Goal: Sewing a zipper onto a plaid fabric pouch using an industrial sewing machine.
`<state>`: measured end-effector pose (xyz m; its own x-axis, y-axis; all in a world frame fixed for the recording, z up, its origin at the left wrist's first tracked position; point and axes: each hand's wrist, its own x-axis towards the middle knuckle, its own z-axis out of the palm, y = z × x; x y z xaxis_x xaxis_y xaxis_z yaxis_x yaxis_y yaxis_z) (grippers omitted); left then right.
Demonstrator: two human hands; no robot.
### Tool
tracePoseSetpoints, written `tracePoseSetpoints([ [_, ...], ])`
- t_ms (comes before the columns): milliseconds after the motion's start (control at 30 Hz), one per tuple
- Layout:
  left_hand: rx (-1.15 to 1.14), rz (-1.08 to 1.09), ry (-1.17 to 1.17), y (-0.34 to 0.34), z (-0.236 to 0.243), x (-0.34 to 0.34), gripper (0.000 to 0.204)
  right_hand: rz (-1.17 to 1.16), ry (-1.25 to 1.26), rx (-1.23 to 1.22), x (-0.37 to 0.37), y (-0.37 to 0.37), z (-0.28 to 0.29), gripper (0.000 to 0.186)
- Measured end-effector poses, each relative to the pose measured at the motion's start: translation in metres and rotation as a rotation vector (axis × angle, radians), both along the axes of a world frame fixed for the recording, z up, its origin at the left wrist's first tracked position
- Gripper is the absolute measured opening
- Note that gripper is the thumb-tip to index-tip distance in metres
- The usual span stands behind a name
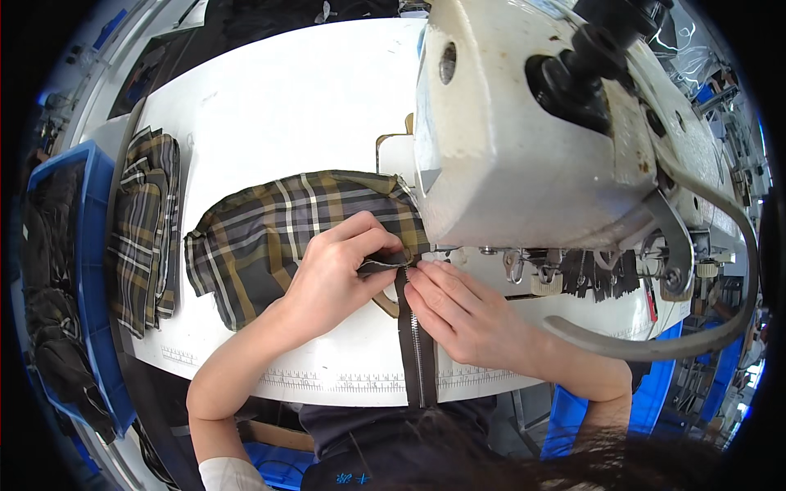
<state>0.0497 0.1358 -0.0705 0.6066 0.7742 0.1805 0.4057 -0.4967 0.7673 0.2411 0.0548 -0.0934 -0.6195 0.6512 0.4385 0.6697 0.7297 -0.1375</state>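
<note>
A plaid fabric piece (pixel 286 217) in olive, black and white lies on the white table, left of the sewing machine (pixel 532 139). My left hand (pixel 340 266) pinches its right edge, folding a bit of cloth between thumb and fingers. Close against it, my right hand (pixel 458 311) has its fingers pressed together at the top of a dark zipper (pixel 417 344) with metal teeth. The zipper hangs down over the table's front edge. Where cloth and zipper meet, my fingertips partly hide them. The needle area is hidden behind the machine head.
Folded plaid pieces (pixel 146 233) are stacked at the table's left edge. Beyond stands a blue crate (pixel 98 303) of dark cloth. Several dark zippers (pixel 602 274) lie under the machine arm. A grey curved tube (pixel 655 348) bends round at the right. A ruler strip (pixel 360 382) runs along the front edge.
</note>
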Motion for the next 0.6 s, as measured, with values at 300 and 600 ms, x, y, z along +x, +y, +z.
tracePoseSetpoints([
  [300, -0.015, 0.011, 0.004, -0.001, 0.000, 0.000, 0.025, 0.024, -0.054, 0.015, 0.002, 0.003, 0.008, 0.035],
  [600, -0.009, 0.010, -0.005, -0.001, 0.000, 0.001, 0.024, 0.030, -0.071, 0.001, 0.001, 0.003, 0.012, 0.036],
])
